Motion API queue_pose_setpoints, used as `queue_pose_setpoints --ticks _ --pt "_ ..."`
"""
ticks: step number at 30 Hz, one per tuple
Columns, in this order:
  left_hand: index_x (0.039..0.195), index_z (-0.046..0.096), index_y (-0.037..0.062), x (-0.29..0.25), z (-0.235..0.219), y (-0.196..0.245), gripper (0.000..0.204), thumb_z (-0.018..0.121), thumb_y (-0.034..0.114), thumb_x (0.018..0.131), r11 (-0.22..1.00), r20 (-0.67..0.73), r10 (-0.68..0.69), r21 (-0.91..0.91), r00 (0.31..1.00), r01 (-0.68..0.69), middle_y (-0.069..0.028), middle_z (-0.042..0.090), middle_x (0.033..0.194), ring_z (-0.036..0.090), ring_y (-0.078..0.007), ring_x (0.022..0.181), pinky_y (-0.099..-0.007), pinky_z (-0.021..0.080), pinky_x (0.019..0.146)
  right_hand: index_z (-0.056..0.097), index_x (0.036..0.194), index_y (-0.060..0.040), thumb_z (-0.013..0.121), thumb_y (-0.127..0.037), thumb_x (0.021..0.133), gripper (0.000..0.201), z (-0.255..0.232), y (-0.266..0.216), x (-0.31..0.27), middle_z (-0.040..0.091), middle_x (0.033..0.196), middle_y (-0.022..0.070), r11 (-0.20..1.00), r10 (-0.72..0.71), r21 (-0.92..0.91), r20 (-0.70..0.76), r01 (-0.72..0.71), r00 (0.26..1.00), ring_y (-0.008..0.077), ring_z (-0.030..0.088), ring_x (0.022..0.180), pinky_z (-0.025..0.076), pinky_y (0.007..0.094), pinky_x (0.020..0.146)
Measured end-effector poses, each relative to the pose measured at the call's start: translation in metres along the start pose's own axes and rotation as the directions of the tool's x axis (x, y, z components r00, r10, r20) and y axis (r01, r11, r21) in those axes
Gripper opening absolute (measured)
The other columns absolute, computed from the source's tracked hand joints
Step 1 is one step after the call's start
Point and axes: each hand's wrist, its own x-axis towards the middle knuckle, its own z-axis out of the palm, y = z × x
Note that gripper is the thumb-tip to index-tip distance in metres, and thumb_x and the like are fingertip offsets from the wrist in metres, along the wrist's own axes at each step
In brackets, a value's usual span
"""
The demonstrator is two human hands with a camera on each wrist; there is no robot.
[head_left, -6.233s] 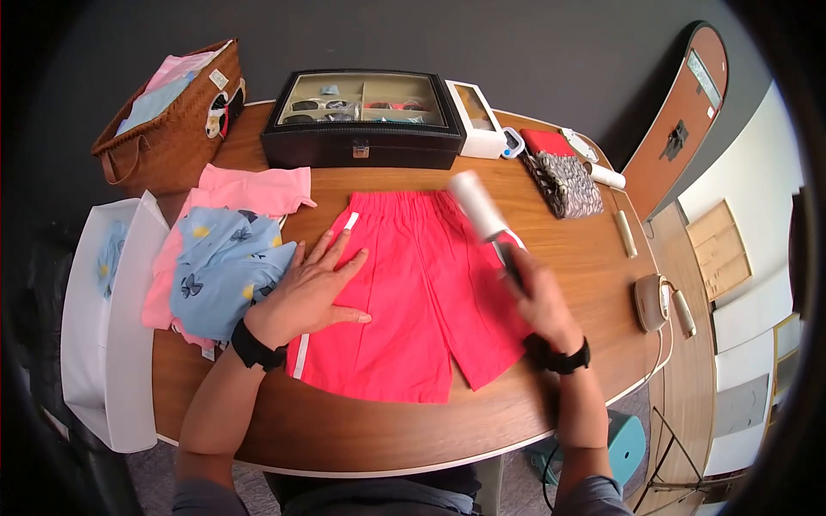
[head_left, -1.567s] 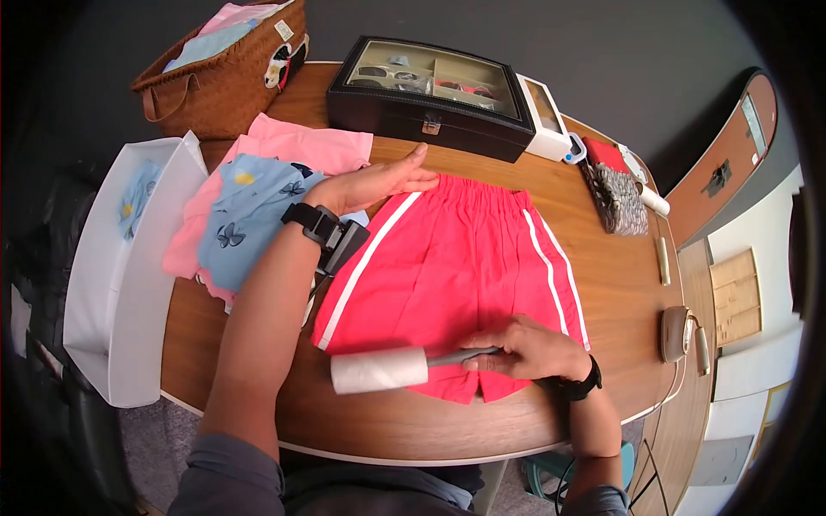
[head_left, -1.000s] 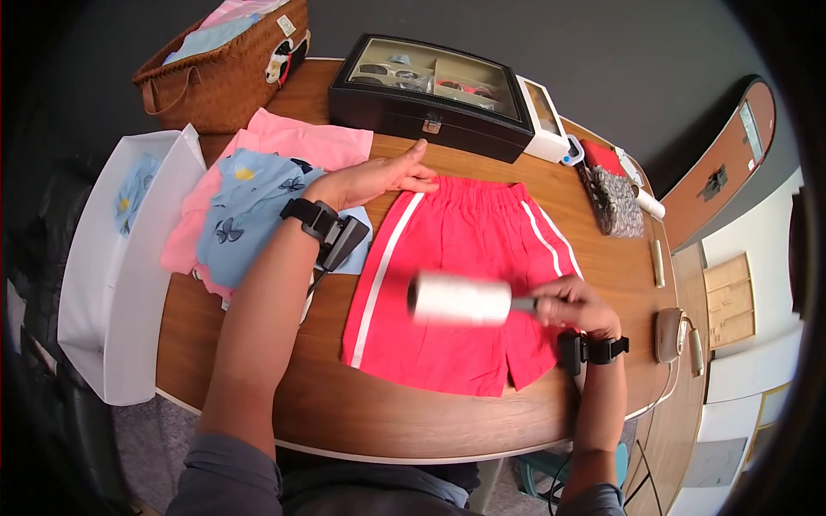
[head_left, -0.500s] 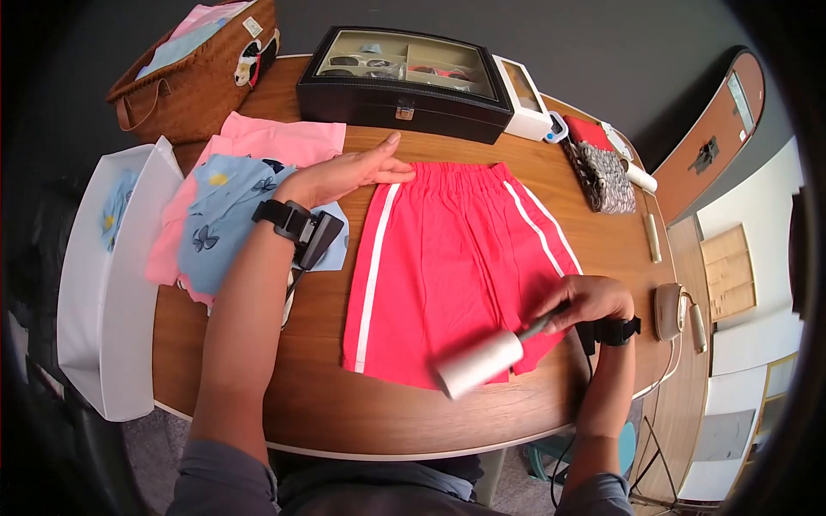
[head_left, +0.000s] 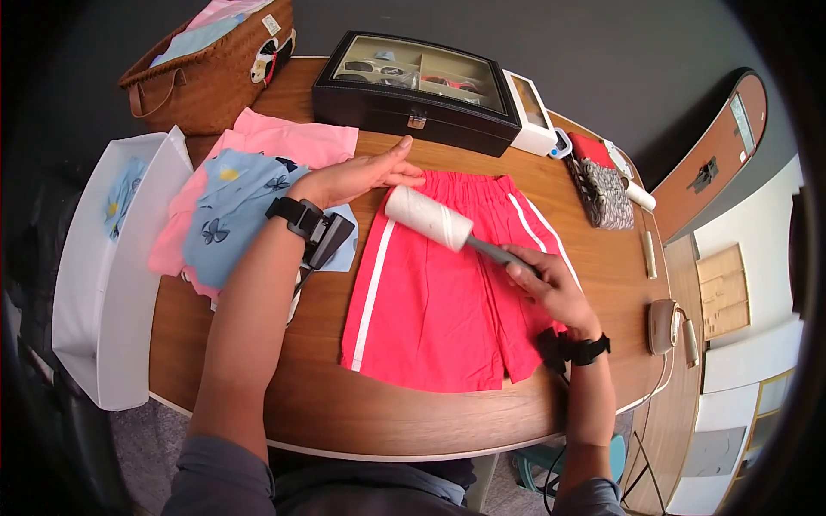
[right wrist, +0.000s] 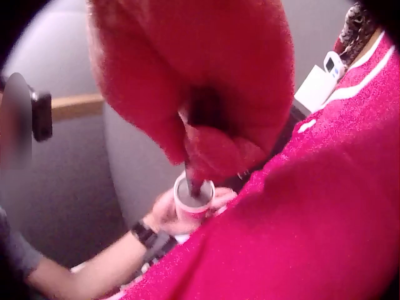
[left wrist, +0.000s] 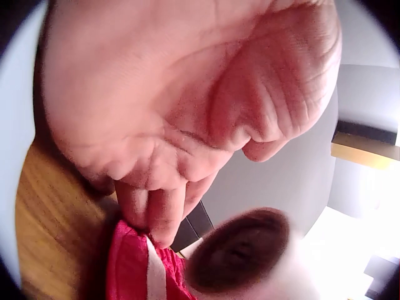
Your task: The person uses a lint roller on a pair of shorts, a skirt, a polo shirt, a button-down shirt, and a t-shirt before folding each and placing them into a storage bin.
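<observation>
A pair of bright pink-red shorts (head_left: 426, 318) with white side stripes lies flat, the gathered waistband on the far side. My right hand (head_left: 557, 291) grips the grey handle of a lint roller (head_left: 430, 218), whose white paper cylinder lies over the upper left part of the shorts. At the left corner of the waistband rests my left hand (head_left: 354, 177), fingers extended and thumb raised. The left wrist view shows its fingertips (left wrist: 164, 228) pressing the waistband corner beside the white stripe. In the right wrist view the right palm (right wrist: 200, 69) hides most of the handle.
Left of the shorts lie a blue butterfly-print garment (head_left: 237, 215) and a pink garment (head_left: 292, 138). A white bin (head_left: 129, 284) stands beyond them. Behind are a woven basket (head_left: 194, 90), a black eyewear case (head_left: 413, 129) and a white box (head_left: 529, 129). A beige device (head_left: 662, 327) sits right.
The roller has swept over the shorts several times, latest from the lower hem up to the upper left. The left hand has moved from flat on the shorts to the waistband corner.
</observation>
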Motion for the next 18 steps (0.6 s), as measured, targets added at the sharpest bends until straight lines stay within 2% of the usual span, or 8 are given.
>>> queue_pose_setpoints --ticks 3,4,7,11,14,15,17,18 --pt "0.145 0.036 -0.0074 0.005 -0.001 -0.005 0.091 0.015 0.068 0.099 0.999 -0.046 0.021 -0.040 0.999 -0.023 -0.0185 0.048 0.145 0.037 -0.0220 0.142 -0.0331 0.020 0.119 0.056 0.131 0.0044 0.060 -0.019 0.099 0.040 0.016 -0.004 0.007 0.068 0.108 0.0135 0.991 -0.096 -0.106 -0.093 0.086 0.991 0.0171 0.060 0.099 0.047 0.0304 0.091" --pt "0.145 0.036 -0.0074 0.006 -0.001 -0.005 0.091 0.015 0.068 0.099 0.999 -0.047 0.021 -0.040 0.999 -0.023 -0.0185 0.048 0.145 0.037 -0.0220 0.142 -0.0331 0.020 0.119 0.055 0.130 0.0061 0.058 -0.016 0.099 0.038 0.018 0.001 0.010 0.068 0.109 0.0211 0.969 -0.192 -0.172 -0.082 0.176 0.978 0.0228 0.064 0.098 0.048 0.0329 0.090" --pt "0.144 0.037 -0.0081 0.007 0.000 -0.006 0.092 0.016 0.069 0.098 0.998 -0.080 0.043 -0.037 0.996 -0.046 -0.0219 0.046 0.146 0.039 -0.0225 0.141 -0.0326 0.022 0.118 0.056 0.129 0.0051 0.058 -0.014 0.098 0.037 0.019 0.000 0.011 0.067 0.111 0.0239 0.909 -0.226 -0.361 -0.009 0.207 0.974 0.0286 0.066 0.098 0.050 0.0348 0.089" --pt "0.144 0.038 -0.0083 0.006 0.003 -0.003 0.093 0.018 0.070 0.098 1.000 -0.106 -0.009 -0.006 0.994 0.008 -0.0229 0.047 0.145 0.040 -0.0217 0.141 -0.0322 0.019 0.119 0.054 0.134 0.0010 0.058 -0.014 0.098 0.039 0.019 -0.015 0.003 0.068 0.109 0.0215 0.934 -0.065 -0.341 0.129 0.106 0.990 0.0231 0.066 0.097 0.049 0.0318 0.089" --pt "0.143 0.039 -0.0081 0.003 0.004 0.001 0.093 0.018 0.070 0.098 0.998 -0.117 -0.035 0.051 0.992 0.041 -0.0225 0.048 0.144 0.039 -0.0207 0.141 -0.0324 0.016 0.119 0.055 0.135 -0.0026 0.061 -0.009 0.096 0.040 0.026 -0.002 -0.009 0.068 0.114 0.0194 0.960 -0.179 -0.091 0.523 0.264 0.833 0.0248 0.068 0.099 0.051 0.0345 0.084" --pt "0.143 0.039 -0.0079 0.002 0.004 0.002 0.093 0.018 0.070 0.098 0.997 -0.126 -0.041 0.066 0.991 0.050 -0.0223 0.048 0.144 0.039 -0.0202 0.141 -0.0326 0.015 0.120 0.055 0.135 -0.0026 0.061 -0.009 0.096 0.040 0.028 -0.003 -0.012 0.068 0.114 0.0194 0.960 -0.181 -0.090 0.523 0.265 0.833 0.0248 0.068 0.099 0.051 0.0345 0.084" --pt "0.143 0.039 -0.0075 0.003 0.002 -0.001 0.093 0.018 0.070 0.097 0.997 -0.121 -0.038 0.060 0.992 0.045 -0.0223 0.048 0.144 0.038 -0.0203 0.142 -0.0330 0.014 0.120 0.055 0.133 0.0008 0.061 -0.013 0.096 0.040 0.033 -0.012 -0.018 0.066 0.103 0.0255 0.975 -0.127 -0.036 0.723 0.221 0.679 0.0271 0.067 0.085 0.049 0.0349 0.074" --pt "0.143 0.040 -0.0071 0.004 0.002 -0.002 0.093 0.018 0.071 0.097 0.998 -0.114 -0.032 0.054 0.993 0.039 -0.0223 0.048 0.144 0.038 -0.0203 0.142 -0.0333 0.013 0.120 0.055 0.133 0.0013 0.062 -0.015 0.096 0.041 0.032 -0.022 -0.018 0.066 0.101 0.0247 0.990 0.018 -0.100 0.776 0.095 0.631 0.0237 0.067 0.086 0.049 0.0327 0.073"
